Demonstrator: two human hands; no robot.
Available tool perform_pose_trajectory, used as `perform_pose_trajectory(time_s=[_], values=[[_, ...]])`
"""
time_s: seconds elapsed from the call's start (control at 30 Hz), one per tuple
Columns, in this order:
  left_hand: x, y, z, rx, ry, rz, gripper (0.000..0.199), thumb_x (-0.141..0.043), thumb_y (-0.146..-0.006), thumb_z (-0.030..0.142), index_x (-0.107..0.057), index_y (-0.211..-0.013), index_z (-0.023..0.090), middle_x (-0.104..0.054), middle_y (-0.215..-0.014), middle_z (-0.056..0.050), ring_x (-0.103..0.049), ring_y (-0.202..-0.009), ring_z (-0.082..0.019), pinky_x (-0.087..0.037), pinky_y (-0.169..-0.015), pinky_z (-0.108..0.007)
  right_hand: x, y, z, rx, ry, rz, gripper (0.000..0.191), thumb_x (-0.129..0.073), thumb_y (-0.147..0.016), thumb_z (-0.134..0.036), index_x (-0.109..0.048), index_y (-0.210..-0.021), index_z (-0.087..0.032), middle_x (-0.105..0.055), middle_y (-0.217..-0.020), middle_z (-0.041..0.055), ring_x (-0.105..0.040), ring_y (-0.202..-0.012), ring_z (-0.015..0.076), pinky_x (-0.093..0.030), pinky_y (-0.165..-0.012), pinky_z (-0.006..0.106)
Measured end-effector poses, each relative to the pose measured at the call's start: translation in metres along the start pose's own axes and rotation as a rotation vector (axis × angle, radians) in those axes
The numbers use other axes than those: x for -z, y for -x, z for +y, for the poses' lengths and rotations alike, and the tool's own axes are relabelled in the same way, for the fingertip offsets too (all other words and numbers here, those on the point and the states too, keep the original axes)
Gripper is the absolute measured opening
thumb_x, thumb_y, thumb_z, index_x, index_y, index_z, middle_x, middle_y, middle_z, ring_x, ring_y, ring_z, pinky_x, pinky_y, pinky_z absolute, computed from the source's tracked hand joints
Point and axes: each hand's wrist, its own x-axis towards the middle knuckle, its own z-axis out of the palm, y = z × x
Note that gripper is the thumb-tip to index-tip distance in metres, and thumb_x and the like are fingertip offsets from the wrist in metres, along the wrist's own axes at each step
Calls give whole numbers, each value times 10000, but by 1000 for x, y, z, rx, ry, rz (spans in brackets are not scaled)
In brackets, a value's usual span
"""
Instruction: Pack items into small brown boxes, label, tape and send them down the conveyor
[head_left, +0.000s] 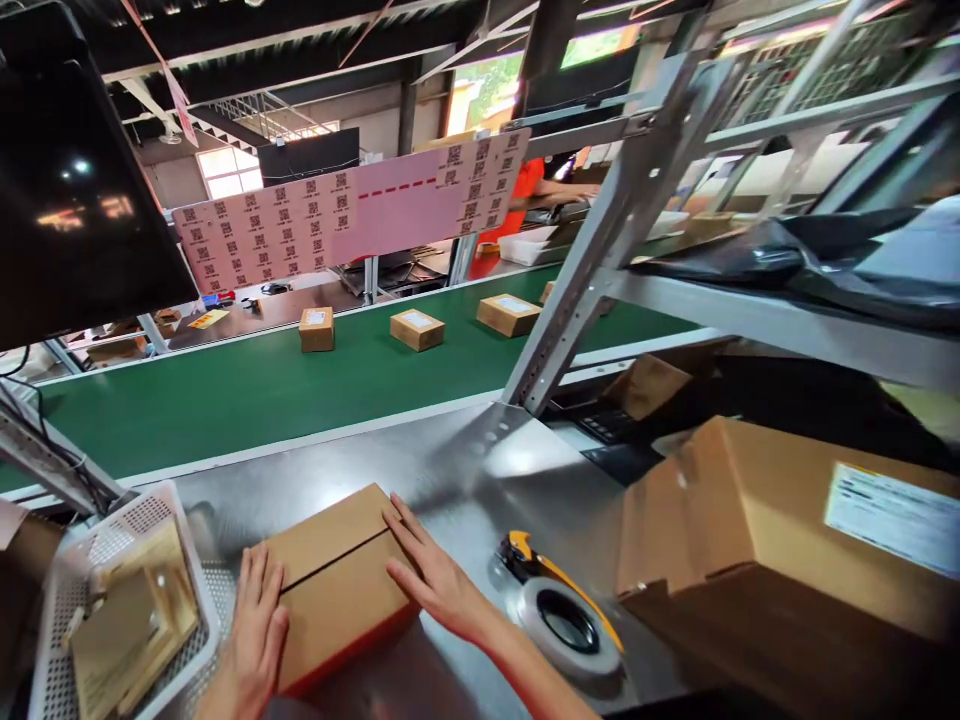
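A brown cardboard box [341, 580] rests on the metal worktable, its two top flaps folded together with a dark gap along the seam. My left hand [259, 630] grips its left end, fingers over the top edge. At the opposite end, my right hand [427, 565] holds the right edge, fingers stretched along it and thumb on the top. Just right of that hand lies a tape dispenser [517, 550] with an orange handle and a wide roll of clear tape [568, 628]. The undersides of both palms are hidden.
A white perforated basket [204, 590] with flat cardboard pieces [135, 620] stands left. A large labelled carton [810, 530] fills the right. Behind the metal worktable [300, 455], a green conveyor belt [225, 390] carries several small boxes, beyond a slanted metal post [577, 270]. A person in orange [529, 185] is beyond.
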Motion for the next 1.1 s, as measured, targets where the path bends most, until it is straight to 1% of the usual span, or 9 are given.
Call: perform_pose_trajectory(time_s=[0.17, 0.3, 0.6, 0.7, 0.77, 0.83, 0.93, 1.0, 1.1], values=[[-3, -9, 29, 342, 328, 141, 790, -184, -1063, 557, -85, -1681, 74, 81, -1770, -104, 27, -1637, -236, -124, -1335, -454, -12, 22, 4, -9, -79, -19, 993, -675, -851, -449, -207, -1683, -171, 10, -1751, 145, -105, -1624, 279, -165, -1316, 511], [-7, -24, 36, 312, 271, 140, 820, -189, -1044, 548, -176, -1648, -6, -7, -1770, -180, -35, -1644, -249, -87, -1341, -451, -18, 43, 2, -51, -47, 31, 978, -653, -871, -404, -156, -1690, -208, 9, -1756, 119, -80, -1627, 275, -165, -1315, 541], [12, -48, 26, 433, 6, -69, 883, -117, -1023, 573, -118, -1633, -65, -298, -1669, -319, -325, -1563, -412, -340, -1256, -583, -62, 99, -21, -73, 27, 112, 1049, -748, -864, -387, -121, -1693, -248, 71, -1741, 153, -104, -1611, 384, -244, -1275, 631], [16, -52, 41, 560, -141, -141, 882, -48, -1030, 563, -94, -1616, -94, -453, -1523, -400, -493, -1417, -520, -425, -1125, -671, -44, 98, 16, -28, -74, 174, 841, -652, -943, -486, -300, -1663, -230, -292, -1694, 186, -413, -1509, 353, -420, -1203, 569], [16, -54, 51, 574, -191, -155, 867, -14, -1034, 535, -83, -1603, -115, -446, -1510, -420, -540, -1357, -544, -448, -1082, -671, -14, 92, 60, -168, -31, 289, 660, -487, -1027, -453, -380, -1621, -187, -564, -1520, 177, -592, -1362, 285, -502, -1144, 487], [14, -56, 57, 563, -214, -141, 847, -13, -1041, 512, -66, -1599, -123, -391, -1551, -424, -541, -1359, -535, -460, -1079, -645, 18, 86, 109, -461, 257, 434, 575, -450, -1007, -354, -491, -1528, -113, -599, -1476, 191, -579, -1376, 270, -470, -1174, 439], [9, -56, 58, 520, -231, -113, 797, -64, -1061, 445, -78, -1582, -158, -343, -1584, -426, -523, -1399, -493, -492, -1073, -589, 50, 86, 167, -674, 436, 454, 545, -555, -814, -191, -624, -1314, 14, -638, -1321, 342, -628, -1282, 433, -506, -1087, 590], [5, -55, 59, 479, -240, -103, 755, -114, -1070, 390, -111, -1572, -175, -344, -1588, -421, -542, -1395, -456, -529, -1041, -539, 56, 93, 186, -695, 482, 381, 365, -565, -712, -129, -718, -1038, -76, -747, -947, 278, -750, -951, 465, -608, -822, 611], [-1, -53, 64, 472, -292, -69, 699, -177, -1079, 345, -188, -1581, -140, -359, -1591, -404, -630, -1304, -420, -573, -977, -486, 60, 107, 195, -532, 547, 236, 166, -512, -731, -111, -616, -704, -237, -675, -585, 113, -731, -583, 383, -596, -519, 487]])
